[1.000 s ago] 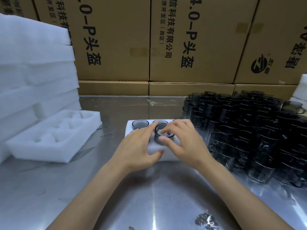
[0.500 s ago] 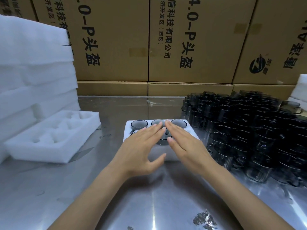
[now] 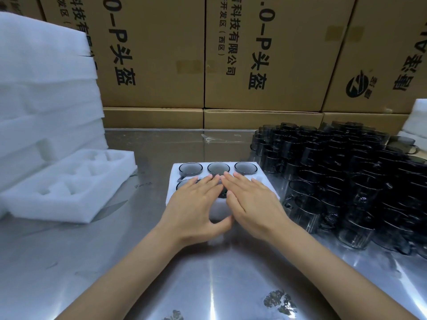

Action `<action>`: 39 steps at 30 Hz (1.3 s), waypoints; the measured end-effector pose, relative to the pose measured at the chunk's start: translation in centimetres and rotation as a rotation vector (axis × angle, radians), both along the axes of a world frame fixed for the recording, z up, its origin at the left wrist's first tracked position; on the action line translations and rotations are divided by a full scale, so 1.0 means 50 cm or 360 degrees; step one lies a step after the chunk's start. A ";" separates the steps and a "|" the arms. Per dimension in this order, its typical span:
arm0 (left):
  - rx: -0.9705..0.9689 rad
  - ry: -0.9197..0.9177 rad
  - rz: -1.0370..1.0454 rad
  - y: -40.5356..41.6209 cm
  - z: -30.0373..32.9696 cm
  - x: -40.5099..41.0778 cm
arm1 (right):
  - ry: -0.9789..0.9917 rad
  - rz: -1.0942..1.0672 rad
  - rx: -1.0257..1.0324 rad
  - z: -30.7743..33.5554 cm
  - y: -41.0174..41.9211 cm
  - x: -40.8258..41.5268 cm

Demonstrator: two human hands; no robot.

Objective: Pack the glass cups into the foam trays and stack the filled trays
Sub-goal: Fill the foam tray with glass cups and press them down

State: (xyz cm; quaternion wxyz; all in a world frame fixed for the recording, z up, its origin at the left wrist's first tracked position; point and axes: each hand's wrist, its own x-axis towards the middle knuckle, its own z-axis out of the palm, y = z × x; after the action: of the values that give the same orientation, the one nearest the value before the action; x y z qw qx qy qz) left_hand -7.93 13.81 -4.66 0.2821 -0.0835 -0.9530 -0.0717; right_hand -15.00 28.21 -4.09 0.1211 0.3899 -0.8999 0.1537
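A white foam tray (image 3: 173,181) lies on the steel table in front of me, with smoky glass cups (image 3: 190,168) seated in its holes; three rims show along its far row. My left hand (image 3: 196,204) and my right hand (image 3: 251,202) lie flat side by side on the tray's near row, fingers straight, pressing down on the cups there. The hands hide most of that near row. A large crowd of loose dark glass cups (image 3: 342,181) stands on the table to the right.
An empty foam tray (image 3: 69,188) with moulded holes sits at the left, in front of a tall stack of foam sheets (image 3: 44,100). Cardboard boxes (image 3: 254,54) wall off the back of the steel table (image 3: 208,273). More foam shows at the far right edge.
One second ago my fingers were curled around a cup in the near row. Both hands have since flattened out on top of the tray and stayed there.
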 end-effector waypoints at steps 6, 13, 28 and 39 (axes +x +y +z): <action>0.0045 -0.0013 0.0003 -0.001 -0.005 0.000 | 0.0024 -0.0029 -0.0036 -0.003 -0.001 0.010; -0.0076 0.0233 -0.0082 -0.002 0.001 0.004 | 0.0578 -0.0784 -0.0411 0.034 0.067 0.004; -0.0102 0.0189 -0.0143 0.002 0.004 -0.010 | 0.0108 -0.1206 0.0197 0.055 0.125 0.022; -0.0058 0.0152 -0.0154 0.003 0.004 -0.007 | 0.0318 -0.0927 -0.0605 0.078 0.110 0.038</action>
State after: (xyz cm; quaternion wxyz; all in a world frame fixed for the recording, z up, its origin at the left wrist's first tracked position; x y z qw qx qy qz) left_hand -8.26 13.95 -4.46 0.3220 -0.1380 -0.9345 -0.0637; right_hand -13.12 33.71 -0.17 0.3175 0.1006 -0.9122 0.2385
